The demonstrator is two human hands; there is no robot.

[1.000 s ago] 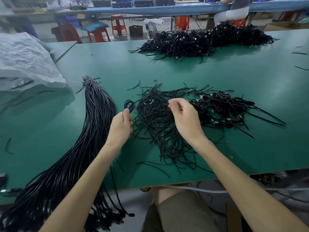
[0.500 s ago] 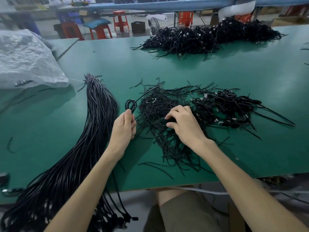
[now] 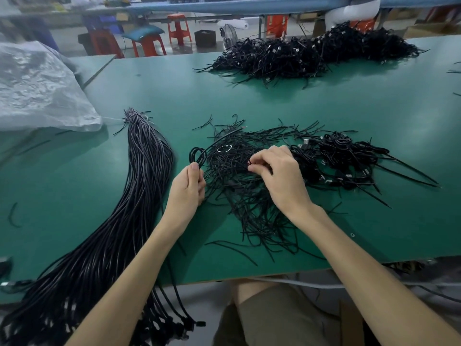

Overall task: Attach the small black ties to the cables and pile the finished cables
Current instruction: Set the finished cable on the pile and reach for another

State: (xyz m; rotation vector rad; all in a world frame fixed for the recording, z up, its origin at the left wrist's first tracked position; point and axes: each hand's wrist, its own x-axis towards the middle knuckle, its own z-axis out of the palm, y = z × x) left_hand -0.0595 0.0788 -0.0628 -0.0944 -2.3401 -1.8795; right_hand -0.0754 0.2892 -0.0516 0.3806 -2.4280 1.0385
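Observation:
My left hand (image 3: pixel 187 188) grips a coiled black cable (image 3: pixel 197 156), whose loops stick up above the fingers. Just right of it lies a loose heap of small black ties (image 3: pixel 239 196) on the green table (image 3: pixel 324 108). My right hand (image 3: pixel 277 176) rests on that heap and pinches a tie between thumb and forefinger. Farther right sits a pile of coiled, tied cables (image 3: pixel 341 161). A long bundle of straight black cables (image 3: pixel 119 221) runs from the table's middle left down over the front edge.
A bigger heap of black cables (image 3: pixel 311 53) lies at the table's far side. A crumpled clear plastic bag (image 3: pixel 37 88) covers the far left. Red stools (image 3: pixel 178 28) and benches stand beyond the table. My knee shows below the front edge.
My right hand dipped into the tie heap and now pinches a tie, fingers curled. My left hand stayed put with the coiled cable. The camera tilted slightly downward.

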